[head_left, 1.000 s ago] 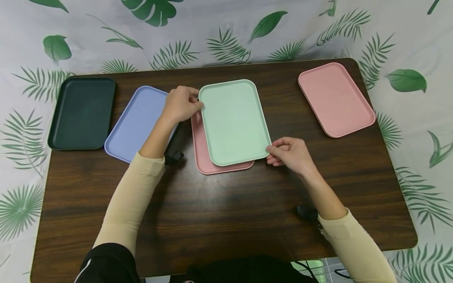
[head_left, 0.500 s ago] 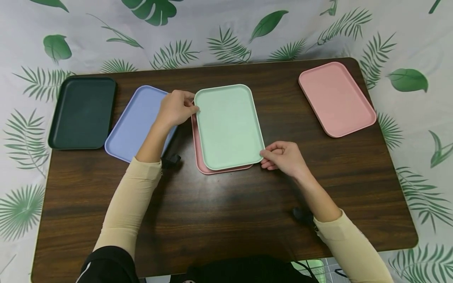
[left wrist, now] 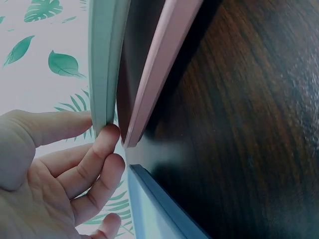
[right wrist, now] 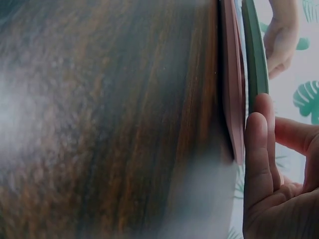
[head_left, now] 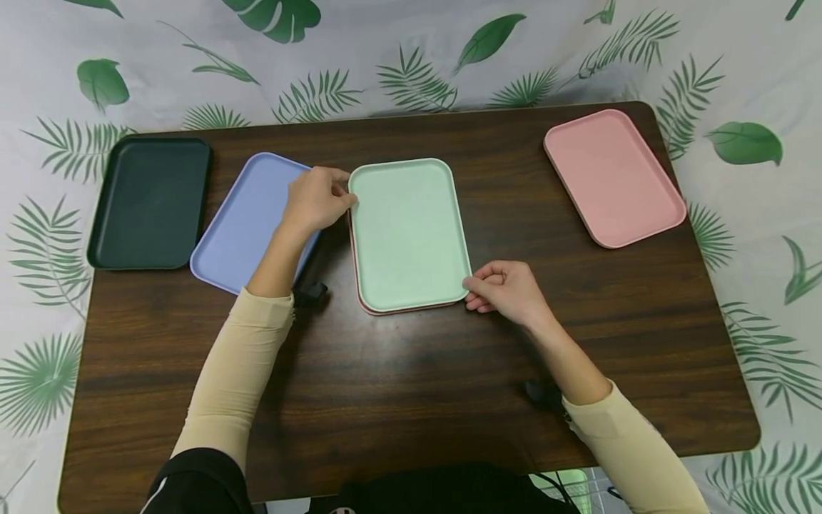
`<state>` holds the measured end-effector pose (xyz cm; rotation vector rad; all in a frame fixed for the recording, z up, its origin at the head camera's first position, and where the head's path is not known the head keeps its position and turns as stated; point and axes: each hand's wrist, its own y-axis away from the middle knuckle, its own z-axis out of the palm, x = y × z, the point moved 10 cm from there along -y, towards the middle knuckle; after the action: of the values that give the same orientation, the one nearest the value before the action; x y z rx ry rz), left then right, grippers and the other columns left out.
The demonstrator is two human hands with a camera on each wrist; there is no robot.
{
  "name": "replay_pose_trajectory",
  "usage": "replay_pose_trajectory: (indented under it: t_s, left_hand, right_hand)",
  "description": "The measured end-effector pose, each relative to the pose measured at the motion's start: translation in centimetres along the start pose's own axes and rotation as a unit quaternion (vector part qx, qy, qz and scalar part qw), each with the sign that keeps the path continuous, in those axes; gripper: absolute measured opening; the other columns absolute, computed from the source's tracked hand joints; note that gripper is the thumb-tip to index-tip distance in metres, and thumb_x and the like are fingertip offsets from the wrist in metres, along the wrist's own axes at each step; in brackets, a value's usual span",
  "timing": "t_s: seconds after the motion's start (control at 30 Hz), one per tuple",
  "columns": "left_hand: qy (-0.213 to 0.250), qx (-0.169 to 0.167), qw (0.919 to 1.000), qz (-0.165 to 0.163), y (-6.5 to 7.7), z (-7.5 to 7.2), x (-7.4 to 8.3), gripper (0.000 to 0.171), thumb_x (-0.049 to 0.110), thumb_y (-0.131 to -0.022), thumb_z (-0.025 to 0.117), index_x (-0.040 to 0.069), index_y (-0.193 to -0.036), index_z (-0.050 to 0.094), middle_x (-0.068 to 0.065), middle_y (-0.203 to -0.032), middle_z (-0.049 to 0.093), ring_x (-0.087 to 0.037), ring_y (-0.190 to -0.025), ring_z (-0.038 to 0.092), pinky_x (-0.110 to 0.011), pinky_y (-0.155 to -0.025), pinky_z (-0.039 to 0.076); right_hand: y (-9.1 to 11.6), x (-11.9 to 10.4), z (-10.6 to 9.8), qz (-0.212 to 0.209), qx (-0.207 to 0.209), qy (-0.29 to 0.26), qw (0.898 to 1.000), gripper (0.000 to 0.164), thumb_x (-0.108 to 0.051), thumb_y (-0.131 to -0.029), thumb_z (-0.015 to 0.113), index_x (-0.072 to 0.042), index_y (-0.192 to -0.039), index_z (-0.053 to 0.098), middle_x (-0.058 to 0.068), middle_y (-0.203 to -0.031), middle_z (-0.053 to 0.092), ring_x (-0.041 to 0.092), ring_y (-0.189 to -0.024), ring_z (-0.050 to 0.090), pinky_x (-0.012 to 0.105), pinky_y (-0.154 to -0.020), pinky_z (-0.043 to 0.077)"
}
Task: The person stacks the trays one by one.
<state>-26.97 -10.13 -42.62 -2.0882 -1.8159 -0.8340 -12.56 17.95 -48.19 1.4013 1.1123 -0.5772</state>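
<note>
A light green tray [head_left: 411, 235] is held between both hands, over a pink tray [left wrist: 162, 64] lying on the table. My left hand [head_left: 317, 198] pinches its left edge near the far corner, thumb on top and fingers below. At the near right corner my right hand [head_left: 507, 289] pinches the rim the same way. Both wrist views show a narrow gap between the green tray and the pink tray [right wrist: 233, 84] beneath. From above, only a thin strip of the lower tray shows along the left and near edges.
A blue tray [head_left: 247, 221] lies slanted left of centre, partly under my left forearm. Beyond it, a dark green tray [head_left: 150, 207] sits at the table's far left. Another pink tray [head_left: 615, 178] lies at the far right of the brown wooden table [head_left: 411, 392].
Both hands have brought the green tray left and slightly nearer, turning it a little. It now covers nearly all of the pink tray underneath.
</note>
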Motion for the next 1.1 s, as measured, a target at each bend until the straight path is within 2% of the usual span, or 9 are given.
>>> replay_pose_trajectory:
  t_s: [0.17,0.37,0.83,1.1]
  left_hand:
    - [-0.012,0.004,0.9999,0.0,0.04,-0.12,-0.03,0.036,0.019,-0.089,0.062,0.007,-0.122,0.065,-0.009,-0.087,0.071,-0.026,-0.09,0.061,-0.057,-0.094,0.034]
    - [-0.04,0.009,0.9991,-0.014,-0.03,0.08,-0.44,0.035,0.02,-0.089,0.06,0.009,-0.121,0.065,-0.008,-0.081,0.07,-0.027,-0.083,0.059,-0.06,-0.094,0.033]
    - [-0.078,0.011,0.9967,-0.017,0.23,0.28,-0.37,0.03,0.02,-0.09,0.057,0.012,-0.117,0.068,-0.006,-0.08,0.069,-0.027,-0.08,0.058,-0.056,-0.087,0.037]
    - [-0.08,0.017,0.9965,-0.016,0.14,0.32,-0.4,0.029,0.019,-0.089,0.055,0.012,-0.115,0.068,-0.005,-0.073,0.066,-0.027,-0.076,0.055,-0.055,-0.084,0.037]
  right_hand:
    - [-0.03,-0.09,0.24,-0.005,-0.001,0.01,1.0,0.024,-0.016,-0.088,0.069,0.007,-0.093,0.063,0.016,-0.074,0.071,0.024,-0.065,0.071,0.037,-0.06,0.057]
    - [-0.35,-0.05,0.35,-0.013,0.0,0.027,1.0,0.023,-0.016,-0.089,0.069,0.006,-0.092,0.064,0.016,-0.074,0.071,0.025,-0.064,0.071,0.038,-0.059,0.057]
    - [-0.62,-0.05,0.65,-0.015,0.004,0.036,0.999,0.019,-0.012,-0.089,0.068,0.006,-0.089,0.064,0.015,-0.072,0.07,0.026,-0.063,0.07,0.037,-0.058,0.057]
    - [-0.67,0.0,0.59,-0.013,0.008,0.037,0.999,0.018,-0.013,-0.088,0.069,0.005,-0.088,0.065,0.015,-0.072,0.071,0.027,-0.063,0.07,0.038,-0.058,0.057]
